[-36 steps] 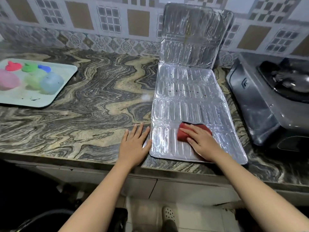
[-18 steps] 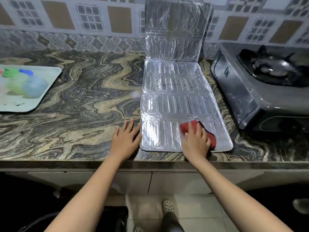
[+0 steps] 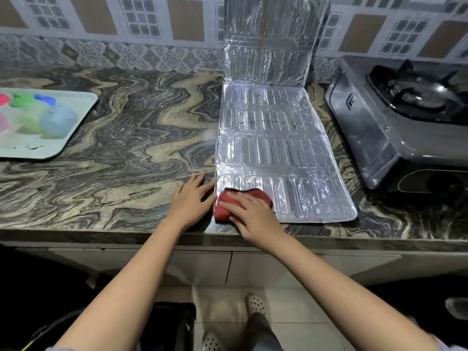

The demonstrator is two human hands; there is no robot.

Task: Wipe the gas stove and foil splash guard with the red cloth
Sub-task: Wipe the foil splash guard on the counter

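The foil splash guard [image 3: 276, 148] lies flat on the marble counter, its far panel propped up against the tiled wall. Dark specks dot its upper flat panels. The red cloth [image 3: 226, 207] sits on the guard's near left corner, under my right hand [image 3: 253, 215], which presses down on it with fingers spread. My left hand [image 3: 191, 200] rests flat on the counter, its fingers touching the guard's left edge. The grey gas stove [image 3: 379, 127] with its black burner stands to the right of the guard.
A pale tray [image 3: 73, 138] with coloured plastic cups and lids sits at the far left of the counter [image 3: 126, 148]. The counter's front edge runs just below my hands. Below are cabinet fronts, floor tiles and my feet in white clogs.
My right hand slid the red cloth along the guard's near panel, first toward the right corner, then back to the left corner. My left hand stayed beside the guard's left edge.
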